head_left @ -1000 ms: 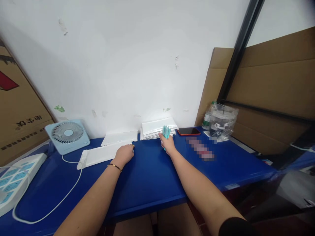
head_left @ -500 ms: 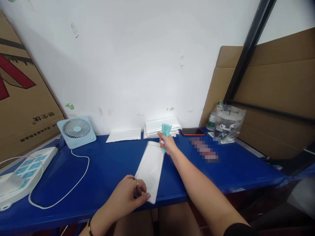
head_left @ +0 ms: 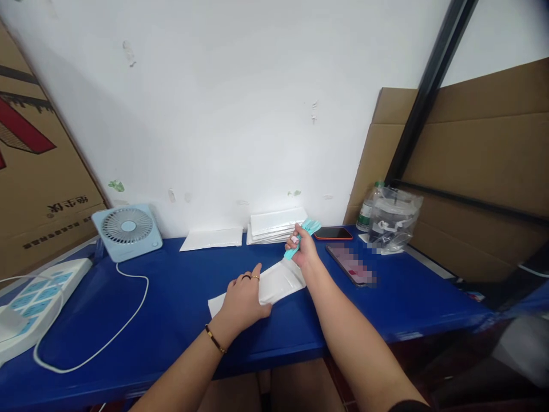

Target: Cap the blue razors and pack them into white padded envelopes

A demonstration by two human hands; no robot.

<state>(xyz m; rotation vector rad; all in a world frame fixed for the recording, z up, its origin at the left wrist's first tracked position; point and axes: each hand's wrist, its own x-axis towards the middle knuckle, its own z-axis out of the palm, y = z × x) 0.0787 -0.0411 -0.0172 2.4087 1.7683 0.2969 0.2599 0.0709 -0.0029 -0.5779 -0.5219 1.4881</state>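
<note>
A flat white packet [head_left: 282, 282], like a padded envelope, slants above the near part of the blue table. My left hand [head_left: 242, 297] spans its left half, thumb at the near edge and fingers over the far one, gripping it. My right hand [head_left: 302, 246] is closed in a fist around a bundle of thin teal strips [head_left: 309, 227], which stick out above and below the fist. That fist is at the packet's upper right end; whether its fingers also pinch the packet, I cannot tell. What exactly the strips are does not show.
Against the wall lie a stack of white packets [head_left: 277, 222] and a single white packet [head_left: 212, 238]. Two phones, one red-edged [head_left: 333, 233] and one dark [head_left: 351, 266], lie right. A blue fan [head_left: 127, 232], power strip [head_left: 47, 292] and cable stand left; a bottle [head_left: 366, 212] and bagged container [head_left: 394, 220] right.
The white packet has swung from nearly upright to a slant, its lower end going left. My left hand has moved up onto it. My right fist has shifted slightly right, tilting the teal bundle.
</note>
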